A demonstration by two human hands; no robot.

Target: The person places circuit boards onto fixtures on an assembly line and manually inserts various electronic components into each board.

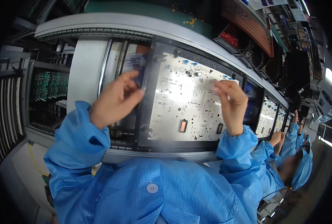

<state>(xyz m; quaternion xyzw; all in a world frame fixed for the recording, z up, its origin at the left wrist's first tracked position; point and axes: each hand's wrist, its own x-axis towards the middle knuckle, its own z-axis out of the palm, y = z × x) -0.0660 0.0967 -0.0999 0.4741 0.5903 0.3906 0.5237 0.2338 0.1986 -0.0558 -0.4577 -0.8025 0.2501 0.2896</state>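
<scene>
Fingers are parted on the left hand [117, 100], left of the silver board [166, 128]. The board is set in a black frame [145, 108], lettering [207, 62] printed above. Over the board's right, the right hand's [233, 101] fingertips are pinched together, contents unclear.

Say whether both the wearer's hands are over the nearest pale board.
No: the left hand is left of the pale board.

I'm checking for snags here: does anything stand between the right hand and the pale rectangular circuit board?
Nothing visible does. The right hand is over the right part of the pale rectangular circuit board; small blue components stand along the board's far edge, beyond it. Whether the hand touches the board is unclear.
</scene>
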